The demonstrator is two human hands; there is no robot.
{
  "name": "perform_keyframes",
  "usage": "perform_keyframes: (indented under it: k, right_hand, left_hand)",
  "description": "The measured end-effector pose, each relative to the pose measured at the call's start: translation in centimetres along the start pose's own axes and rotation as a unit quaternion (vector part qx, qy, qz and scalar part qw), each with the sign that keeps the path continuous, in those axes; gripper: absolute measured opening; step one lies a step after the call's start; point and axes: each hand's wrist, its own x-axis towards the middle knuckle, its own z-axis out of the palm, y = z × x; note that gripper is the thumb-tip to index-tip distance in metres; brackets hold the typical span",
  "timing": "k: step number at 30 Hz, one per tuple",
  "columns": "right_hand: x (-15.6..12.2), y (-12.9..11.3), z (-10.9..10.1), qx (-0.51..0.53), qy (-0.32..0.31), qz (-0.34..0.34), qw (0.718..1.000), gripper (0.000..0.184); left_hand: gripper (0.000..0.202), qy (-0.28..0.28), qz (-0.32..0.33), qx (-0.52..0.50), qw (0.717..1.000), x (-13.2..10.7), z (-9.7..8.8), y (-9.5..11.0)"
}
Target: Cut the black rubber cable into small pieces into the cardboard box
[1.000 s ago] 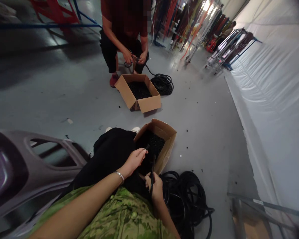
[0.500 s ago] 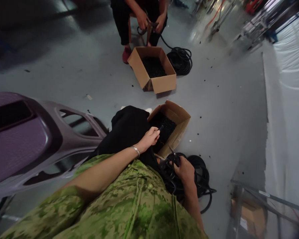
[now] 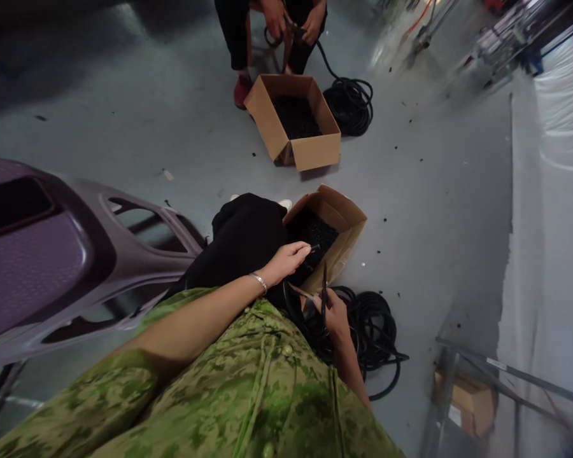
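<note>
In the head view my left hand (image 3: 290,259) pinches a short black piece (image 3: 315,247), perhaps cut tubing, over an open cardboard box (image 3: 346,245). Many small black pieces (image 3: 310,230) lie inside that box. My right hand (image 3: 335,313) is closed around dark-handled scissors (image 3: 324,285), held at the box's near edge with a blade pointing up and away. Coils of black hose (image 3: 375,321) rest on the floor beside and under my right wrist. Part of the scissors is hidden by my fingers.
Across from me a seated person's hands (image 3: 310,28) work with a tool above another cardboard box (image 3: 315,152) of black pieces. A second hose coil (image 3: 348,105) lies beside it. A purple plastic stool (image 3: 38,261) holding a phone (image 3: 14,207) stands left; a metal frame (image 3: 506,372) is lower right.
My right hand has moved left and slightly up, turning the scissors more upright. My left hand has shifted slightly right with the black piece. The whole view has tilted a little.
</note>
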Motion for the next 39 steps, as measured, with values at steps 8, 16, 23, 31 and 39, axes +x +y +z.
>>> perform_keyframes:
  k: [8, 16, 23, 31, 39]
  right_hand:
    - [0.5, -0.3, 1.5, 0.013, -0.006, 0.011, 1.000, 0.038]
    - [-0.1, -0.3, 2.3, 0.005, -0.015, 0.022, 1.000, 0.035]
    - [-0.1, -0.9, 2.8, 0.023, -0.013, 0.026, 0.999, 0.036]
    - [0.1, -0.9, 2.8, 0.013, -0.011, 0.031, 0.999, 0.036]
    - [0.2, -0.5, 2.8, 0.018, -0.015, 0.037, 0.999, 0.034]
  left_hand:
    - [0.026, 0.012, 0.134, 0.141, 0.981, 0.8, -0.2, -0.7]
    - [0.023, 0.012, 0.130, 0.174, 0.976, 0.5, -0.3, -0.4]
    - [0.026, 0.013, 0.126, 0.174, 0.977, 0.5, -0.3, -0.4]
    - [0.026, 0.019, 0.164, 0.200, 0.966, 0.5, -0.5, -0.8]
    - [0.023, 0.013, 0.164, 0.205, 0.965, 0.6, -0.5, -0.9]
